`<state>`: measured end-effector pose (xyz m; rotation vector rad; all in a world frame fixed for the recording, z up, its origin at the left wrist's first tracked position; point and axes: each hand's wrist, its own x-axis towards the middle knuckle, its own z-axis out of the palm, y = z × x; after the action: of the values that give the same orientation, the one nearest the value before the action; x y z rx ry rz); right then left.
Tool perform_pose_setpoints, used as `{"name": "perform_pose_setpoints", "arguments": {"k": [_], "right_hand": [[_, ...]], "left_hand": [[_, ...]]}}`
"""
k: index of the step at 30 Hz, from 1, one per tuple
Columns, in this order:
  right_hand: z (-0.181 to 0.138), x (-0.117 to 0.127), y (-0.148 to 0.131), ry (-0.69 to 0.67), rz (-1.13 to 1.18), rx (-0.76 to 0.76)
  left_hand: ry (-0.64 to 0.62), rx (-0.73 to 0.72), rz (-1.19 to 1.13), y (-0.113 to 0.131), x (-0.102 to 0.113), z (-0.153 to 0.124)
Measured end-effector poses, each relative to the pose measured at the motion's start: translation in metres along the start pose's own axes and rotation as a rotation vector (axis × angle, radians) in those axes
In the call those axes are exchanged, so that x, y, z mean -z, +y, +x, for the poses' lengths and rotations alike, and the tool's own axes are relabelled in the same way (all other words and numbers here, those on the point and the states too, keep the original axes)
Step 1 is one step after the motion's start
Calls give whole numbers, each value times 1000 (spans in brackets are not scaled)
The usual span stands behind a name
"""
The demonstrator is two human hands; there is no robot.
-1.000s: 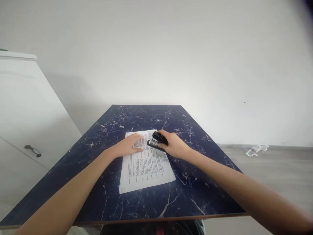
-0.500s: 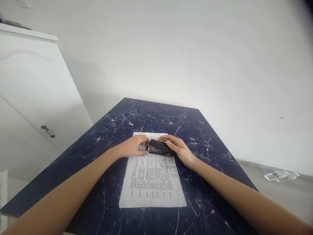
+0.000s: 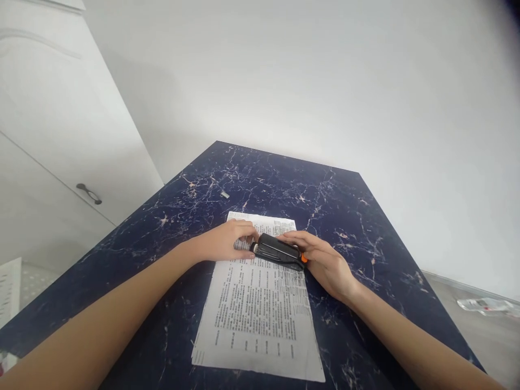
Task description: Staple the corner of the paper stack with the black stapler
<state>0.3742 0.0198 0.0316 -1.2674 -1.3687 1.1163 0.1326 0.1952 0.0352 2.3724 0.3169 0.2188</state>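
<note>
A printed sheet of paper (image 3: 255,309) lies on the dark blue marbled table (image 3: 349,216). A black stapler (image 3: 277,252) with an orange tab at its right end rests across the upper part of the sheet. My right hand (image 3: 325,262) grips the stapler's right end, fingers curled round it. My left hand (image 3: 225,244) lies on the sheet's upper left part, its fingertips closed on the stapler's left end.
A small strip of staples (image 3: 225,194) lies on the table beyond the paper. A white cabinet with a dark handle (image 3: 89,193) stands at the left. A crumpled plastic bottle (image 3: 487,306) lies on the floor at the right, near the white wall.
The stapler has been closed and laid flat across the paper. My left hand moved from resting on the sheet to the stapler's left end. The view shifted closer and to the right.
</note>
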Motion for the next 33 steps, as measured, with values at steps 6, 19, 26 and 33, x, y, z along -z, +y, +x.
{"name": "perform_pose_setpoints", "arguments": {"k": [6, 19, 26, 33], "right_hand": [[4, 5, 0, -45, -119, 51], [-1, -33, -14, 280, -633, 207], [-9, -52, -18, 187, -1030, 421], [-7, -52, -10, 227, -1271, 502]], "left_hand": [[18, 13, -47, -6, -2, 0], [603, 157, -562, -1, 0, 2], [416, 180, -1218, 6, -14, 3], [411, 283, -1184, 2, -21, 9]]}}
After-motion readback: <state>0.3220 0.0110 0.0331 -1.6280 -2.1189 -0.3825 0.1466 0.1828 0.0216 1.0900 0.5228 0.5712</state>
